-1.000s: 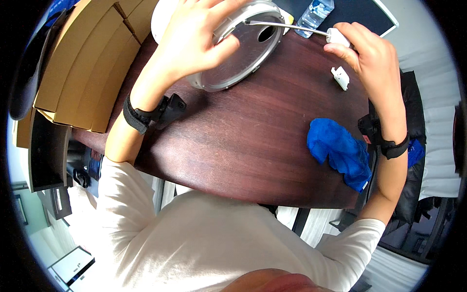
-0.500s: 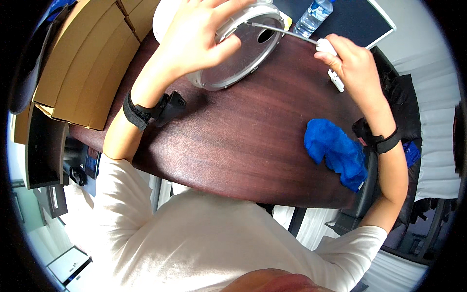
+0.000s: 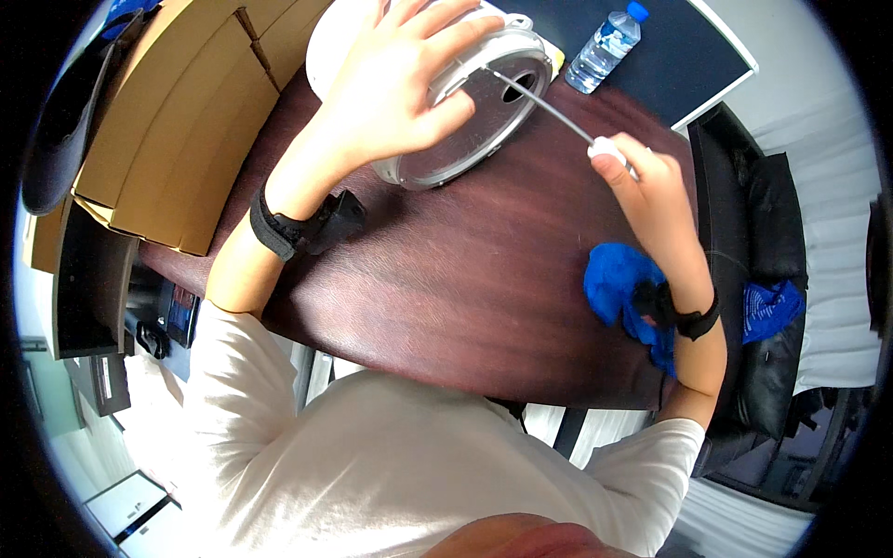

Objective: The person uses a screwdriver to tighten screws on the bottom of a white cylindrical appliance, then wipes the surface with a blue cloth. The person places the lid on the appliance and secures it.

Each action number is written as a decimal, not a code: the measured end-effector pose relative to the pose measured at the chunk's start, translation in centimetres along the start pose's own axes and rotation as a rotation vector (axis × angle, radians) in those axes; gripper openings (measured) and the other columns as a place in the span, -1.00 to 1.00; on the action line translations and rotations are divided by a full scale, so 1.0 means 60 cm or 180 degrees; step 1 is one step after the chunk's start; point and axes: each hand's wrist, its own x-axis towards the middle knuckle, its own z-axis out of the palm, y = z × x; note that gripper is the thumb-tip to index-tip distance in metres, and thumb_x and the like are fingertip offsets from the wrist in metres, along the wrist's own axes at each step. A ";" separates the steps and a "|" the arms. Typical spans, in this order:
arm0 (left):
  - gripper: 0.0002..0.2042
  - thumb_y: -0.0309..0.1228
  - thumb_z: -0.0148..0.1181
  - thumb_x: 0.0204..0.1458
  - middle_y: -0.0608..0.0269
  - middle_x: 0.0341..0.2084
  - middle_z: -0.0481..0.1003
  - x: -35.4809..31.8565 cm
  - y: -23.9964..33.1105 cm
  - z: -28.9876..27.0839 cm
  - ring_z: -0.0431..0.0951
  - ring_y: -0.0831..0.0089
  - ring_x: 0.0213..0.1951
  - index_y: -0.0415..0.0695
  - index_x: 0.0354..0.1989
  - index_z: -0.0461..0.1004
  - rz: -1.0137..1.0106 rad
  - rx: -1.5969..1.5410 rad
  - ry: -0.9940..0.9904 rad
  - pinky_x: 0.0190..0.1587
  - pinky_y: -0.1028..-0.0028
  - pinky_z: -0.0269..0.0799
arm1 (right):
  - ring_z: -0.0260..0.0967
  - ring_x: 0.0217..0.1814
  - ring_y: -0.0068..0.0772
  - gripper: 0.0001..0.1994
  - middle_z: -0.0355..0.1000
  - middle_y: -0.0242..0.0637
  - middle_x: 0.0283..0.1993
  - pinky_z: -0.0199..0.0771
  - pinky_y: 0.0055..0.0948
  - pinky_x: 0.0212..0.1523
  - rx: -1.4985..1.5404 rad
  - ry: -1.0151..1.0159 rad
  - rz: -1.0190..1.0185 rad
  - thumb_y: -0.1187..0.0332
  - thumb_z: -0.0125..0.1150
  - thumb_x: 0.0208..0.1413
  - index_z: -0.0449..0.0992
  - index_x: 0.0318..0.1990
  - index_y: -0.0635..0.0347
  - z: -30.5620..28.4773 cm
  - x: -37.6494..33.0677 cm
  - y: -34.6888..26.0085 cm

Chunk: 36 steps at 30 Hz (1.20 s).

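Observation:
A round white housing with a clear disc-shaped cover stands tilted at the far edge of the table. My left hand rests over its top and rim, fingers spread and thumb stretched out. Closed around the white handle of a screwdriver, my right hand is to the right of the housing. The screwdriver's long metal shaft reaches left, its tip at the upper part of the cover's rim near my left fingers. A dark oval opening shows at the cover's right side.
A blue cloth lies on the dark wooden table, partly under my right forearm. A water bottle with a blue cap lies beyond the housing on a dark panel. Cardboard boxes line the left; a black sofa stands at right.
My right hand has come nearer and slightly left, and the screwdriver slopes more steeply, its tip still at the rim. My right forearm now covers part of the cloth. The whole view has shifted a little.

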 end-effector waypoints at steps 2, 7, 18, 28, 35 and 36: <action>-0.35 -0.15 0.04 -0.18 0.03 0.22 0.31 0.002 -0.001 -0.001 0.21 -0.07 0.29 -0.03 0.22 0.35 0.0025 0.0058 0.0022 0.30 -0.10 0.00 | 0.29 -0.61 -0.14 -0.66 0.27 -0.08 -0.63 0.24 -0.31 -0.54 0.0285 -0.0144 0.0301 0.10 0.14 0.23 0.47 -0.31 0.25 0.012 -0.011 -0.007; -0.34 -0.19 0.13 -0.17 -0.18 0.20 0.26 0.005 0.016 -0.019 0.16 -0.31 0.25 -0.11 0.21 0.32 -0.0356 -0.0291 -0.0261 0.26 -0.26 -0.04 | 0.18 -0.67 -0.17 -0.62 0.22 -0.06 -0.65 0.16 -0.31 -0.58 0.0778 -0.0227 0.0593 0.09 0.05 0.29 0.39 -0.37 0.29 0.046 -0.029 -0.017; -0.34 -0.19 0.12 -0.17 -0.19 0.20 0.25 0.008 0.022 -0.026 0.17 -0.30 0.24 -0.12 0.22 0.32 -0.0429 -0.0260 -0.0357 0.27 -0.25 -0.04 | 0.19 -0.67 -0.42 -0.55 0.20 -0.25 -0.68 0.20 -0.38 -0.59 0.1460 -0.0379 0.0698 0.01 -0.05 0.33 0.30 -0.41 0.26 0.103 -0.025 0.002; -0.35 -0.18 0.13 -0.18 -0.19 0.18 0.28 0.009 0.025 -0.024 0.18 -0.29 0.24 -0.12 0.20 0.35 -0.0430 -0.0230 -0.0318 0.27 -0.24 -0.03 | 0.12 -0.68 -0.70 -0.56 0.21 -0.45 -0.67 0.11 -0.61 -0.66 0.2788 -0.0560 0.1063 -0.01 -0.06 0.33 0.31 -0.42 0.19 0.143 -0.034 -0.008; -0.37 -0.20 0.12 -0.17 -0.10 0.20 0.30 0.010 0.022 -0.020 0.18 -0.19 0.28 -0.08 0.20 0.36 -0.0291 -0.0220 -0.0159 0.29 -0.20 -0.04 | 0.13 -0.74 -0.65 -0.55 0.20 -0.42 -0.68 0.12 -0.63 -0.73 0.3518 -0.0991 0.1255 -0.05 -0.17 0.35 0.30 -0.38 0.17 0.151 -0.041 -0.018; -0.36 -0.19 0.10 -0.18 -0.03 0.21 0.30 0.009 0.008 -0.008 0.19 -0.12 0.29 -0.05 0.21 0.35 -0.0117 -0.0134 -0.0069 0.30 -0.16 -0.04 | 0.13 -0.74 -0.66 -0.55 0.20 -0.42 -0.67 0.13 -0.63 -0.73 0.3575 -0.0995 0.1205 -0.05 -0.17 0.35 0.30 -0.37 0.17 0.156 -0.041 -0.019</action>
